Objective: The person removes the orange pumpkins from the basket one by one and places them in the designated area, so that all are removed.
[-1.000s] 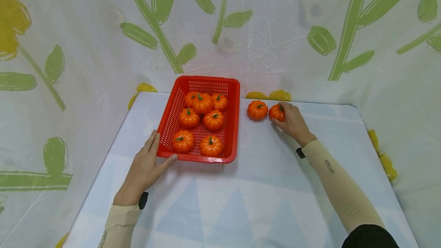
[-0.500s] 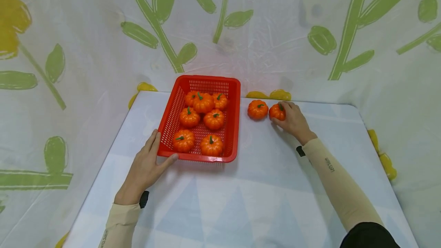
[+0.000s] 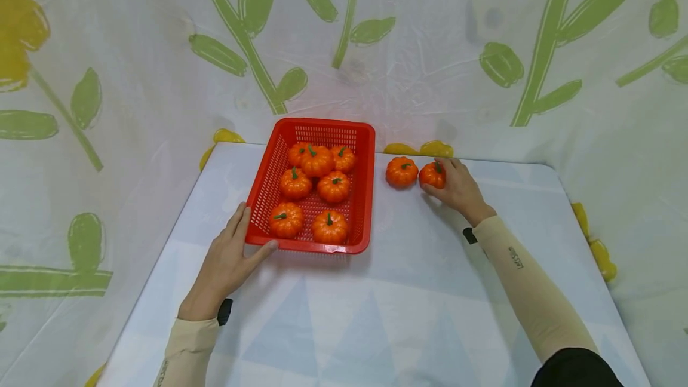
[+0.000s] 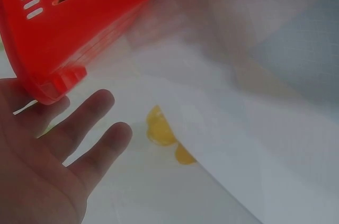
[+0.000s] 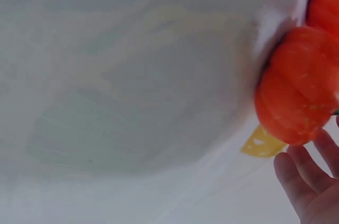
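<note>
A red plastic basket [image 3: 365, 196] with a perforated base holds several small orange pumpkins [image 3: 330, 227] with green stems. My left hand [image 3: 226, 258] rests at its near left corner, thumb along the front rim and fingers extended along the side. In the left wrist view those fingers [image 4: 87, 128] look straight, near the basket's corner [image 4: 55, 83]. To the right of the basket, my right hand [image 3: 457, 190] grips an orange pumpkin [image 3: 432, 176] between thumb and fingers; part of it is hidden by the hand. In the right wrist view, fingertips touch this pumpkin [image 5: 296, 89].
Another orange pumpkin [image 3: 401, 172] sits on the table [image 3: 419, 291] between the basket and the gripped pumpkin. Behind the table's back edge hangs a pale curtain [image 3: 430, 76] printed with yellow flowers and green leaves.
</note>
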{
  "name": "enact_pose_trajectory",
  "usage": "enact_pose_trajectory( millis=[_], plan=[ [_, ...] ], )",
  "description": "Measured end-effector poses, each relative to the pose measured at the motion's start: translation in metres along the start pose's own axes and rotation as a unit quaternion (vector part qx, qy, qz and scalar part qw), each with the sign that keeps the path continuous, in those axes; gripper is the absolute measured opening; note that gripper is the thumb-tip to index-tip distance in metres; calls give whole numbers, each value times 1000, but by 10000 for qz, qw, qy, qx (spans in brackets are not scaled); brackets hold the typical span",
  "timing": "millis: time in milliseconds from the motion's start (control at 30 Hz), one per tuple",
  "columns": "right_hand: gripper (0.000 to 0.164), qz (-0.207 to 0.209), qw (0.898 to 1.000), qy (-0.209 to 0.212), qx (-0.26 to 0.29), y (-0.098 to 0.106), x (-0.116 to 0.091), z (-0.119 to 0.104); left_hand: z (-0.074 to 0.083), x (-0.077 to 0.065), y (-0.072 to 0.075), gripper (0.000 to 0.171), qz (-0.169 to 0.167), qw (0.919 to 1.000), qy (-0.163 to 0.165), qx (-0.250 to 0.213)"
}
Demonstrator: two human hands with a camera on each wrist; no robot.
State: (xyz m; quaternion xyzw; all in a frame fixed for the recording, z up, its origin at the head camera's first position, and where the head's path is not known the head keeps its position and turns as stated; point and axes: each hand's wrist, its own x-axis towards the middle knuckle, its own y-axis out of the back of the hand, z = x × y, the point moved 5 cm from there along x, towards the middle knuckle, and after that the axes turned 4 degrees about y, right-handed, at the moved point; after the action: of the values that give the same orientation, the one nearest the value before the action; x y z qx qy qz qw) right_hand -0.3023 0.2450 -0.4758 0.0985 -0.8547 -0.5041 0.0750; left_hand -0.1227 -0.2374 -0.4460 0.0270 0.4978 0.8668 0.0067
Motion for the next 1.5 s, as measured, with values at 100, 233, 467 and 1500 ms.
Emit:
enact_pose_trajectory(
  millis=[100,233,467,1500],
  plan=[
    [77,162,9997,53,174,5,1,-3,0,0,-1,104,23,10000,-12,-19],
    [68,512,9977,336,303,12,4,-14,0,0,-1,103,55,10000,-31,-22],
    [58,1159,9849,1257,271,23,6,-63,1,1,1,104,-6,10000,-25,-63],
    [66,1118,9554,2539,1016,13,47,-233,1,0,-1,104,91,10000,16,-16]
  ],
)
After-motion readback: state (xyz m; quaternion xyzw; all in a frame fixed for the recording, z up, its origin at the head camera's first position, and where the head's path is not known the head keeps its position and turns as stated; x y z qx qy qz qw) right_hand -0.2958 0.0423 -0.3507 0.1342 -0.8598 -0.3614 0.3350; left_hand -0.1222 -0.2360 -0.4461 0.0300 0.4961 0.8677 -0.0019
